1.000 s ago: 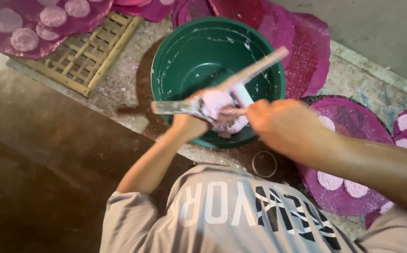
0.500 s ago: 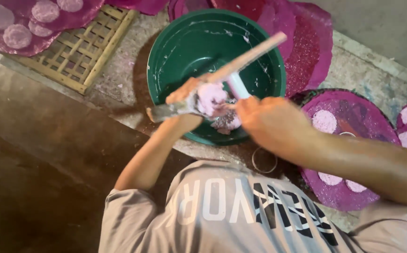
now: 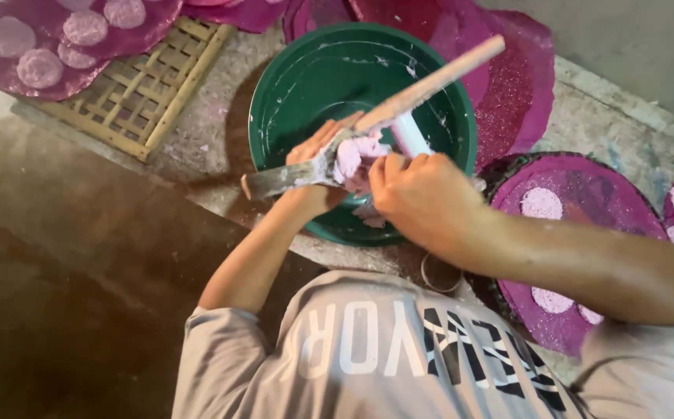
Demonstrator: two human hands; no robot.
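Note:
My left hand grips a long wooden spatula that lies slanted across a green basin. A lump of pale pink dough sticks to the spatula beside my fingers. My right hand is closed just right of the dough, over the basin's near rim. A short white tube pokes out of its fingers and touches the dough. The part of the dough under my right hand is hidden.
A bamboo lattice rack lies left of the basin. Magenta round trays with pale pink discs sit at the top left and at the right. More magenta trays lie behind the basin. A small ring rests near my chest.
Both hands, with the spatula and dough, have shifted slightly left and further over the basin. The right hand has closed in on the dough.

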